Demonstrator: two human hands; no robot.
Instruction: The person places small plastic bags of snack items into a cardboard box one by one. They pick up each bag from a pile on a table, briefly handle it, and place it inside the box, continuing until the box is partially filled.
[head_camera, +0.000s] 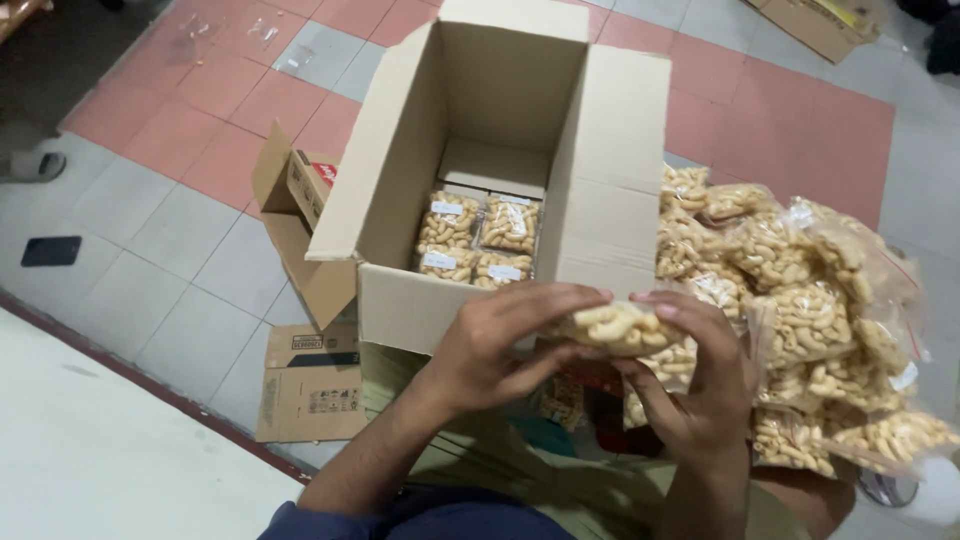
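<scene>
Both hands, left hand and right hand, clasp one clear plastic packet of pale curled snacks just near of the open brown cardboard box. Packing looks underway; next it must settle beside the packets inside.

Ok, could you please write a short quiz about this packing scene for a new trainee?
1. True or false: both hands hold one snack packet.
2. How many packets lie visible inside the cardboard box? A) four B) nine
3. On which side of the box is the pile of packets?

Key: 1. True; the left hand and right hand grip it together. 2. A. 3. The person's right.
</scene>
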